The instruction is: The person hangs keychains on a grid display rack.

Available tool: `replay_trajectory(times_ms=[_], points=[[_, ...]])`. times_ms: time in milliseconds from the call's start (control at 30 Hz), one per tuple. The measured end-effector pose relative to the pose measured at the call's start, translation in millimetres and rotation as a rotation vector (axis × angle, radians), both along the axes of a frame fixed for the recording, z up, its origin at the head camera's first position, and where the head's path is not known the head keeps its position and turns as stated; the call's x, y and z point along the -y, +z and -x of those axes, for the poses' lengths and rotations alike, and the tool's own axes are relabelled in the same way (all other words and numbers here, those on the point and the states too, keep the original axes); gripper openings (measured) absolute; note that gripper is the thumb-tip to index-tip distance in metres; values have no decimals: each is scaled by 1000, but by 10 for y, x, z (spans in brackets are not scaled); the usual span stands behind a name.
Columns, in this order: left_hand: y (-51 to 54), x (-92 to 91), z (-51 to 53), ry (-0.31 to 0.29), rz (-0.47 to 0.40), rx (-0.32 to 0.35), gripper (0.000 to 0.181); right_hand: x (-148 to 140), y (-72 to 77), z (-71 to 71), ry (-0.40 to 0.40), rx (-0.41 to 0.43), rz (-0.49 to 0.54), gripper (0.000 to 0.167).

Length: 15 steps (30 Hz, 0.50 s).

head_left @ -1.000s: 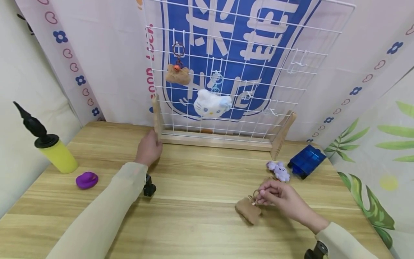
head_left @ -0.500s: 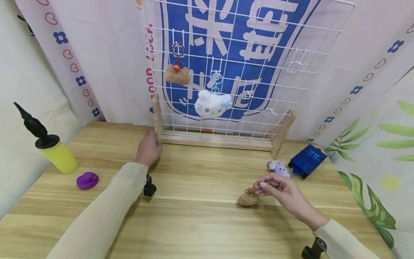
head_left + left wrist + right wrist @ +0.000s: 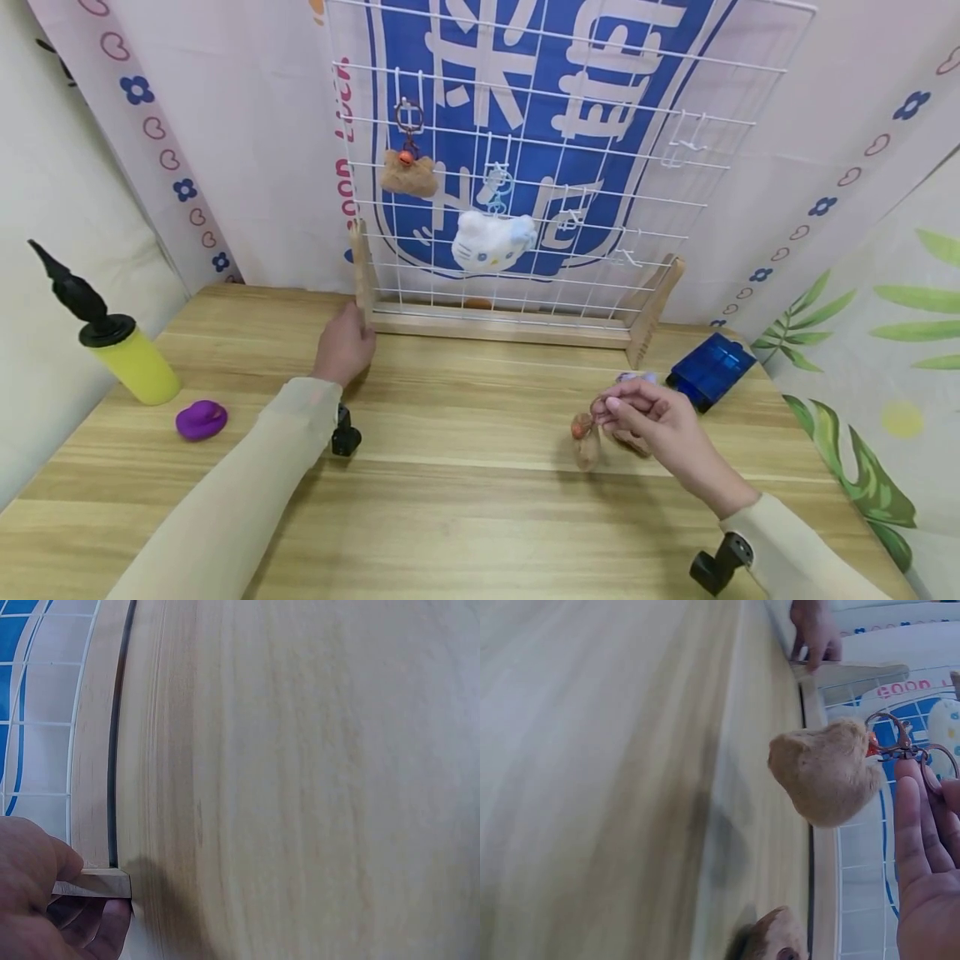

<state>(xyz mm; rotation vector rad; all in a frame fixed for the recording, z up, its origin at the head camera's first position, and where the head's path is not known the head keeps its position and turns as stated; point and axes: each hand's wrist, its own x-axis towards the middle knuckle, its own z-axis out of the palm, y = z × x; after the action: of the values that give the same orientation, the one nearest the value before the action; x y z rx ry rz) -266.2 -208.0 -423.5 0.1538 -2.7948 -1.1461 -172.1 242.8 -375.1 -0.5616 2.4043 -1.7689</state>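
Note:
At the rack's left end, my left hand [image 3: 345, 346] grips the wooden foot [image 3: 97, 883] between thumb and fingers. My right hand [image 3: 660, 429] pinches the metal ring of a brown plush keychain [image 3: 587, 454], which dangles over the table at the right. In the right wrist view the plush [image 3: 825, 772] hangs apart from the tabletop, an orange bell by its ring. Under the right hand lies another brown plush [image 3: 636, 442], partly hidden. Behind that hand a lilac plush [image 3: 636, 377] is mostly covered. The white wire grid rack [image 3: 540, 287] stands at the back.
On the grid hang a brown plush keychain [image 3: 408, 173] and a white cat-face plush [image 3: 493, 242]. Several white hooks [image 3: 682, 150] bear nothing. A blue translucent box [image 3: 711, 368] sits at right. A yellow pump [image 3: 138, 367] and a purple duck-like toy [image 3: 201, 420] are at left.
My right hand has risen slightly, and the dangling brown plush has swung round and turned edge-on. The other brown plush now shows beneath the hand. My left hand stays on the foot.

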Motion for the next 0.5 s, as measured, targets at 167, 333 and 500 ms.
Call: replay_trajectory(times_ms=[167,333,500], points=[[-7,4,4,-2,-4,-5,50,27,93,70,-30,-36,6,25],[-8,9,1,-3,-2,-17,49,69,221,188,-52,-23,79,24],[-10,6,-4,-1,0,-18,49,146,383,343,-106,9,151,21]])
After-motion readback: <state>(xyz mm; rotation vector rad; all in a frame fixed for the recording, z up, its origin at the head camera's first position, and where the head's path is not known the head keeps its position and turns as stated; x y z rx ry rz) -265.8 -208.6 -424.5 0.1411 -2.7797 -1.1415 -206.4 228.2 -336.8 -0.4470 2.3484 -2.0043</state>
